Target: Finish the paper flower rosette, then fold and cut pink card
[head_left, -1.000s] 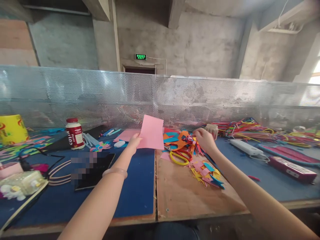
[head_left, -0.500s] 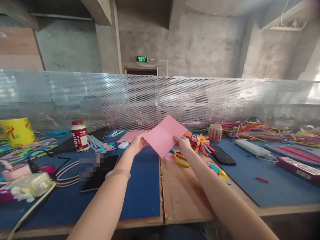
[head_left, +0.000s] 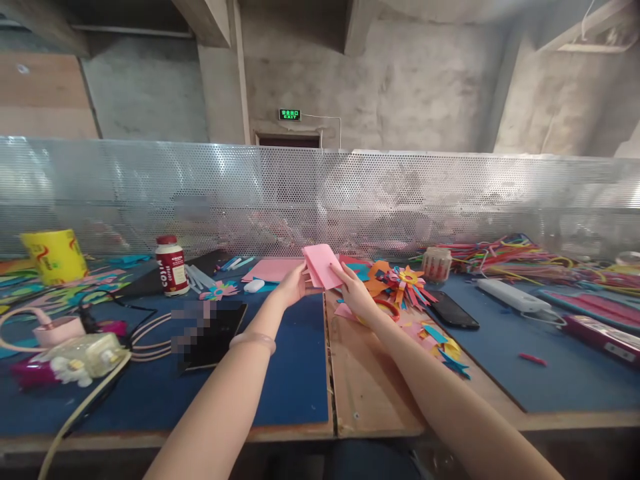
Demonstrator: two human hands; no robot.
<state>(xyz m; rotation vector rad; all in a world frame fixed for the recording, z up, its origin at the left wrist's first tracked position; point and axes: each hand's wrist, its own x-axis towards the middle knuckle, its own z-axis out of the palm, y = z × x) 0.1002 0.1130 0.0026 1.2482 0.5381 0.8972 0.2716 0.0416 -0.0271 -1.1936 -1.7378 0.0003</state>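
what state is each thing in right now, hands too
pink paper: folded over, held up in both hands
left hand: gripping the paper's left side
right hand: gripping its right side
coffee bottle: upright, red cap on
black phone: lying flat, screen dark
exit sign: lit green

Paper (head_left: 324, 265) hid some fingers of the left hand (head_left: 294, 288); its layer count couldn't be made out. Right hand (head_left: 356, 293) and forearm blocked most of the scissors (head_left: 395, 308), blades included. Tablet (head_left: 220, 341) was partly pixelated. Purple box (head_left: 597, 337) ran off the right edge, both forearms off the bottom. Bottle's (head_left: 170, 268) fine print was too small to read.
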